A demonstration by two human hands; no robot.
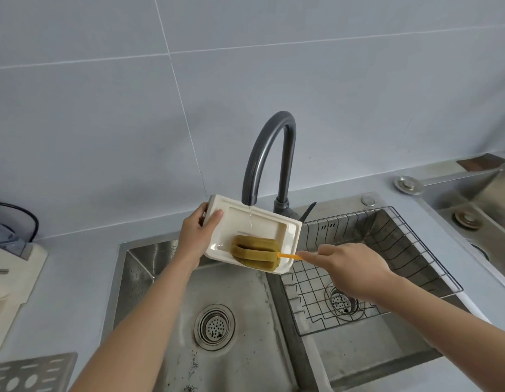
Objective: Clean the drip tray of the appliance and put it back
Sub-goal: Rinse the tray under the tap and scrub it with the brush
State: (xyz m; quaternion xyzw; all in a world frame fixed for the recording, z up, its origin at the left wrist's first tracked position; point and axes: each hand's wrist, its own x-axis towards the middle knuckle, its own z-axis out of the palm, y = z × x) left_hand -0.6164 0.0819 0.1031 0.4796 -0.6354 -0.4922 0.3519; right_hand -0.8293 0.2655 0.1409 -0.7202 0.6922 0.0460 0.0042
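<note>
At the far left edge a cream-coloured appliance (8, 281) sits on the grey counter (76, 267), with a perforated metal grate (30, 373) lying in front of it at the bottom corner. Next comes the left basin of the steel sink (166, 306), its round drain (214, 326) directly below the work. The left hand (199, 232) grips the left end of the cream drip tray (254, 222), thumb over the rim and fingers underneath, holding it tilted above the basin. The dark curved faucet (269, 154) arches over the tray, and a thin stream of water (250, 220) falls from its spout into the tray's hollow. A green sponge brush (255, 253) lies pressed against the tray's near edge, its orange handle (289, 256) pinched in the closed fingers of the right hand (350, 271). That hand hangs over a wire basket (387, 250) set in the right basin. A second sink (477, 199) shows at the far right.
</note>
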